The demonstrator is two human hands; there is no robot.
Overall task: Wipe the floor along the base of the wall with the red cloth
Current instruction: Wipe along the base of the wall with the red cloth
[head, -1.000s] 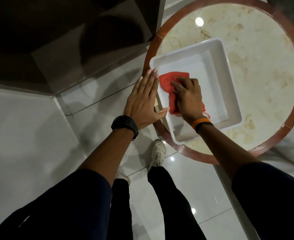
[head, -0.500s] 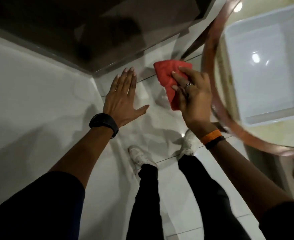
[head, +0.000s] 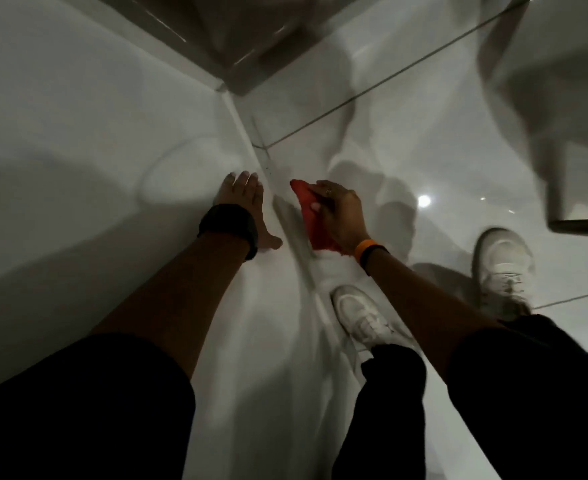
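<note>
My right hand [head: 339, 216] grips the red cloth [head: 311, 220], which hangs just above the glossy white floor tiles [head: 372, 140], close to the seam [head: 251, 147] where floor meets wall. My left hand [head: 242, 202], fingers spread and holding nothing, rests flat against the white wall [head: 78, 133] left of that seam. The cloth is partly hidden under my right fingers. The picture is blurred by motion.
My two white shoes [head: 362, 315] [head: 502, 261] stand on the tiles near the wall base. A dark panel corner [head: 247, 67] juts out at the top. The round table's underside and leg [head: 562, 181] fill the upper right.
I have bent down from the table toward the floor. The cloth, taken from the white tray, has come down with my right hand to the wall base. My left hand moved onto the wall.
</note>
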